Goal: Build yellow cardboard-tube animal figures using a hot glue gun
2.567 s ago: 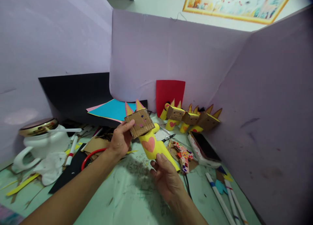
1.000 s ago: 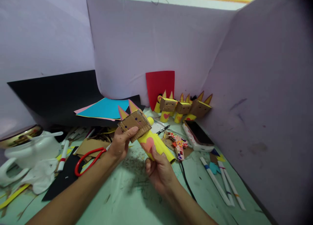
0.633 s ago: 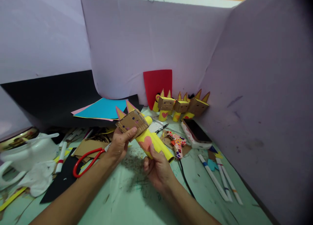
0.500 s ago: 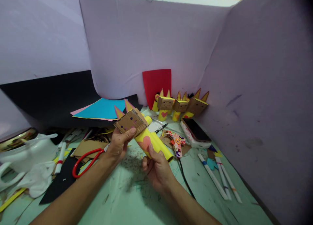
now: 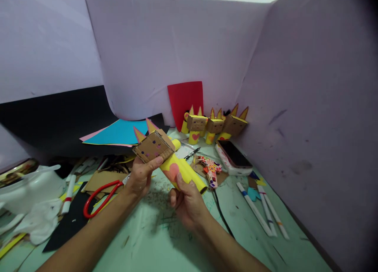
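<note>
Both hands hold a cardboard figure (image 5: 154, 146), tilted above the table. It has a brown box head with a drawn face, two pointed pink-and-yellow ears and a yellow paper tube body (image 5: 189, 173) bearing a pink heart (image 5: 172, 172). My left hand (image 5: 142, 174) is closed on the head's lower edge, thumb across the front. Lower down, my right hand (image 5: 189, 199) pinches the tube near the heart, thumb on top. Red-handled scissors (image 5: 102, 199) lie beside my left wrist. A flower-patterned glue gun (image 5: 211, 169) with a black cord rests right of the tube.
Several similar cardboard figures (image 5: 197, 124) stand at the back before a red sheet (image 5: 186, 102). A phone (image 5: 234, 153) lies on a white case at right, near several markers (image 5: 254, 209). Blue paper (image 5: 118, 133) lies back left; a white pot (image 5: 32, 189) stands at left. Lilac walls enclose the table.
The whole scene has shifted slightly left in view as the camera turned. Both hands keep their hold on the figure, with hardly any change in pose.
</note>
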`<state>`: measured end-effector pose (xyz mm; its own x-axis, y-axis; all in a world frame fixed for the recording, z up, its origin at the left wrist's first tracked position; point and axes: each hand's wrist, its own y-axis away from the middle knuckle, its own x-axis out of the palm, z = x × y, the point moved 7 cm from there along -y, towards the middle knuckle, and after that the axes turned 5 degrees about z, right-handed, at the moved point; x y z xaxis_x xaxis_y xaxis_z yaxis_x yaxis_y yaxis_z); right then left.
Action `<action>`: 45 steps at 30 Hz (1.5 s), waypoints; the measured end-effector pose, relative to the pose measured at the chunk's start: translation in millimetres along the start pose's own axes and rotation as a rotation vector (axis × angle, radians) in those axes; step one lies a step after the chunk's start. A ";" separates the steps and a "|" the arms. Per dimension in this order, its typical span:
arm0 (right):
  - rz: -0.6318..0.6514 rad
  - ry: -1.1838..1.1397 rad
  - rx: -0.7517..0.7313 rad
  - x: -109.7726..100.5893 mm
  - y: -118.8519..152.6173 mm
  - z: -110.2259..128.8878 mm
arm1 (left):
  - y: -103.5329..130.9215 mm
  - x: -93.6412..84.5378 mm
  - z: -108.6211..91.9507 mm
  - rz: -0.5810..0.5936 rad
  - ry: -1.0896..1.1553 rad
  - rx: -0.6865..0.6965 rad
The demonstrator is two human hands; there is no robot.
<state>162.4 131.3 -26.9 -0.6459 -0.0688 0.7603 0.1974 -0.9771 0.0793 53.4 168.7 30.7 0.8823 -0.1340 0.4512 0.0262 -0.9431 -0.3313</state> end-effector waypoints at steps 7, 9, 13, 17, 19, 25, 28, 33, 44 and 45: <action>0.014 0.038 -0.043 -0.5 1.7 0.7 | 1.9 4.0 -3.6 -0.017 0.019 0.003; 0.026 0.070 -0.046 0.0 1.3 0.5 | 2.8 3.1 -2.9 -0.033 0.016 -0.021; 0.053 0.143 -0.068 0.3 -0.4 0.8 | 3.9 2.2 -1.7 -0.043 0.037 -0.045; 0.057 0.176 -0.091 -2.0 -0.3 0.4 | 4.2 0.6 0.3 -0.057 0.034 -0.058; 0.045 0.208 -0.079 -4.5 -0.2 -1.7 | 4.3 0.9 0.9 -0.044 0.026 -0.054; 0.052 0.218 -0.077 -5.7 -0.1 -2.5 | 5.0 4.0 -0.8 0.002 0.017 -0.026; 0.065 0.218 -0.095 -3.9 0.0 0.5 | 5.2 6.3 -3.5 0.009 0.017 -0.012; 0.079 0.234 -0.116 -1.3 1.9 4.3 | 6.2 8.2 -6.5 0.011 0.023 0.009; 0.078 0.278 -0.123 -2.9 1.8 3.5 | 7.3 9.1 -5.3 0.033 0.009 0.021; 0.078 0.277 -0.122 -2.6 2.0 3.7 | 7.4 9.0 -5.2 0.030 0.008 0.020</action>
<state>167.1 130.3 -26.3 -0.8118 -0.1806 0.5553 0.1752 -0.9825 -0.0634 59.1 158.9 36.6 0.8791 -0.1648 0.4473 0.0091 -0.9323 -0.3615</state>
